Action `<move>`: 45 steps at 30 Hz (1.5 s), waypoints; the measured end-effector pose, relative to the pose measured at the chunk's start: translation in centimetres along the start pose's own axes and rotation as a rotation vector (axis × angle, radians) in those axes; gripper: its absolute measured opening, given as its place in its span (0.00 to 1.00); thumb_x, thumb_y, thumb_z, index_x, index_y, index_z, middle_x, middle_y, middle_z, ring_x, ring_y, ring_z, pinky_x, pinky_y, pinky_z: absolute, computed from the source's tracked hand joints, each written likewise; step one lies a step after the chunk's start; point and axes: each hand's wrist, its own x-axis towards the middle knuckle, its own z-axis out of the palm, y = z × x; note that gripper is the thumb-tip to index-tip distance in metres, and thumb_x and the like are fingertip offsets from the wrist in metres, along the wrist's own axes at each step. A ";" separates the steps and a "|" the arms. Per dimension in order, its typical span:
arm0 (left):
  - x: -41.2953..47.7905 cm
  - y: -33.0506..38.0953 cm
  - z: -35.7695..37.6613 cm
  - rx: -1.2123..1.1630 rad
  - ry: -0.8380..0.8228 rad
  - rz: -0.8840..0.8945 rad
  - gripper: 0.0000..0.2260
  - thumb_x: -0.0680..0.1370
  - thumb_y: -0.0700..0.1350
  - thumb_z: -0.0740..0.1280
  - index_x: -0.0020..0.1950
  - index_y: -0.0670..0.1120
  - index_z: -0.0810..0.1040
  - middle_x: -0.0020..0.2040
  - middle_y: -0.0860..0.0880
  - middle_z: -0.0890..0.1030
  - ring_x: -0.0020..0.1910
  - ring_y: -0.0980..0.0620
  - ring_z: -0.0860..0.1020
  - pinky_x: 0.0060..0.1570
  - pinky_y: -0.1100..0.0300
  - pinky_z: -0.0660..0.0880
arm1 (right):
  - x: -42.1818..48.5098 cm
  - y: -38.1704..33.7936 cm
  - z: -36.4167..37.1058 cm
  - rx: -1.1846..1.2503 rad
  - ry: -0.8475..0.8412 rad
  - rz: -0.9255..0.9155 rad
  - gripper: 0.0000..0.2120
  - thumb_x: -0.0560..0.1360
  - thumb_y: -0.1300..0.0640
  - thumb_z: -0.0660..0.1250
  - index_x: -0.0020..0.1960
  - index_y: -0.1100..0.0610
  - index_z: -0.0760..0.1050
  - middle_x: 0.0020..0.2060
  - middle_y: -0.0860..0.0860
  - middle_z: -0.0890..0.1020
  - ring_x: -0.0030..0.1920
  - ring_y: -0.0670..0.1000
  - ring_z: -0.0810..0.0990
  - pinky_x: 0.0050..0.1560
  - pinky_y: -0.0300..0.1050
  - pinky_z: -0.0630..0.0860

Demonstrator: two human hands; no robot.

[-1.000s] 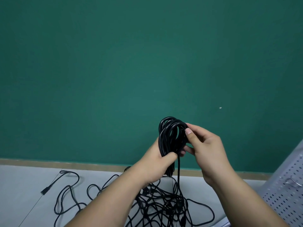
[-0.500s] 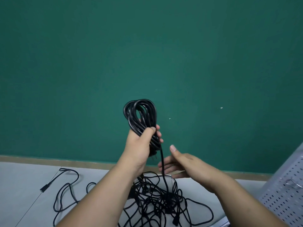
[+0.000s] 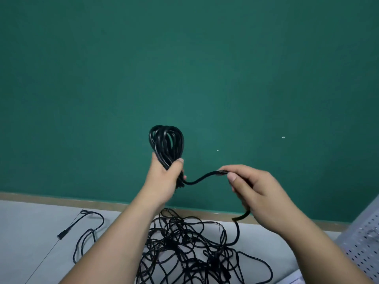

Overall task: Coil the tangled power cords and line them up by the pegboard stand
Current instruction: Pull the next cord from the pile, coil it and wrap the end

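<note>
Cord coil [image 3: 166,140]: we grip it in our left hand [image 3: 164,181].
Strand [image 3: 203,177]: we pinch it with our right hand [image 3: 260,193].
Tangle [image 3: 184,247]: below both hands.

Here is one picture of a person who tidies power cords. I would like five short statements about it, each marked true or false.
1. The left hand grips a coil of black cord. True.
2. The right hand holds nothing. False: it pinches the cord that runs out from the coil.
3. A tangled pile of cords lies on the floor below both hands. True.
4. The wall behind the hands is red. False: it is green.
5. The pegboard stand is at the left edge of the picture. False: it is at the right edge.
</note>
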 end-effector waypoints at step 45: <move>-4.0 1.4 4.3 -0.058 -0.536 0.032 0.12 0.80 0.39 0.66 0.54 0.30 0.71 0.37 0.42 0.75 0.38 0.44 0.76 0.42 0.50 0.78 | 0.9 4.6 2.0 -0.167 -0.087 0.228 0.10 0.83 0.50 0.68 0.62 0.43 0.73 0.59 0.38 0.80 0.58 0.39 0.81 0.61 0.45 0.78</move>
